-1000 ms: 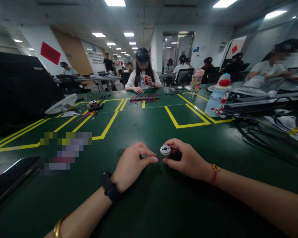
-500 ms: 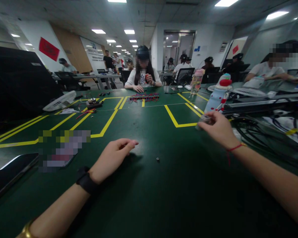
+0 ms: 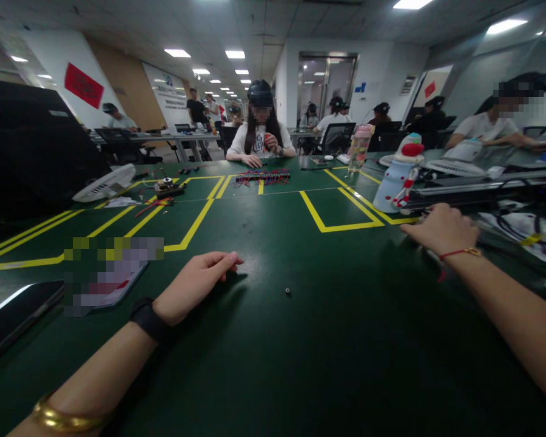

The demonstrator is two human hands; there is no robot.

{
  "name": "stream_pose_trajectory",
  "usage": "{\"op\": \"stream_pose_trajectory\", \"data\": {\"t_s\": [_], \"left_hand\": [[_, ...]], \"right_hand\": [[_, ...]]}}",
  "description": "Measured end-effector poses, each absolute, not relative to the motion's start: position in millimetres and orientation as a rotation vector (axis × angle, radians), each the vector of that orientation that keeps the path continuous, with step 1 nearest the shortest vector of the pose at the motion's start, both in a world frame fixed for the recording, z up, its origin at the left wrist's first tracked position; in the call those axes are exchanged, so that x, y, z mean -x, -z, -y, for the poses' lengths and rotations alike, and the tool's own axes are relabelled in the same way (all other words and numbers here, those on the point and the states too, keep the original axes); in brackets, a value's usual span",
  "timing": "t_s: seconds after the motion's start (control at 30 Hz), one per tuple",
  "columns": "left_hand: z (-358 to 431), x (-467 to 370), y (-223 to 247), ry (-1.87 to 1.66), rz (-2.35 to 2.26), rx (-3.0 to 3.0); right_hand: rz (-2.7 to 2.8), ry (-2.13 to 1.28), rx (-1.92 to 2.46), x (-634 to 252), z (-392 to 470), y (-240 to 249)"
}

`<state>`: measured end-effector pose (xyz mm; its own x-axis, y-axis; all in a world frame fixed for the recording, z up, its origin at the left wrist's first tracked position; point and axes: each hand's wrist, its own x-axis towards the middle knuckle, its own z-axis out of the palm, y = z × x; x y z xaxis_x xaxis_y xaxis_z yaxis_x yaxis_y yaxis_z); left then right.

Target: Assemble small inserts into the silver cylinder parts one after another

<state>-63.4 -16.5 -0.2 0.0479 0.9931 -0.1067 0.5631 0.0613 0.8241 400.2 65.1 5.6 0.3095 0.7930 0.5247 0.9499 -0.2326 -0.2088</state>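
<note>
My left hand (image 3: 198,285) hovers over or rests on the green table (image 3: 264,364), its fingers curled and pressed together; whether anything is between them is hidden. A small dark ring-like part (image 3: 287,291) lies on the table to the right of that hand. On the right, my right hand (image 3: 443,230) reaches down beside the black cables, just right of the blue bottle (image 3: 389,185). Its fingertips are largely hidden behind the back of the hand, so what they touch does not show.
Phones (image 3: 18,315) lie at the left, one of them blurred. A white fan (image 3: 104,184) and small parts with wires (image 3: 166,188) are farther back. A person (image 3: 260,136) sits opposite behind bundled wires (image 3: 261,177). A pink-lidded bottle (image 3: 360,149) stands back right.
My right hand has moved right, from in front of the blue bottle to the cables; the small grey object in its fingers no longer shows. The view has shifted slightly.
</note>
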Motion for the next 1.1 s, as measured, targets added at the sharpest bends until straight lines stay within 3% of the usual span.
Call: {"op": "stream_pose_trajectory", "data": {"t_s": [0.1,0.3,0.43,0.53,0.73,0.87,1.1], "left_hand": [[14,62,1,-0.744,-1.634,-1.592],[14,60,4,-0.74,-1.651,-1.608],[14,59,4,-0.725,-1.656,-1.62],[15,60,3,-0.722,-1.657,-1.606],[17,58,-1,-0.719,-1.654,-1.602],[17,55,-3,-0.727,-1.662,-1.601],[17,57,0,-0.756,-1.649,-1.58]], "right_hand": [[1.631,0.485,1.923,-345,-47,-11],[2.335,-0.417,1.091,-218,8,4],[2.451,-0.492,1.012,-193,19,11],[2.367,-0.38,1.145,-221,3,-6],[1.886,0.342,1.988,-371,-50,-52],[1.659,0.16,2.414,-441,-62,-52],[1.627,0.197,2.354,-448,-60,-43]]}}
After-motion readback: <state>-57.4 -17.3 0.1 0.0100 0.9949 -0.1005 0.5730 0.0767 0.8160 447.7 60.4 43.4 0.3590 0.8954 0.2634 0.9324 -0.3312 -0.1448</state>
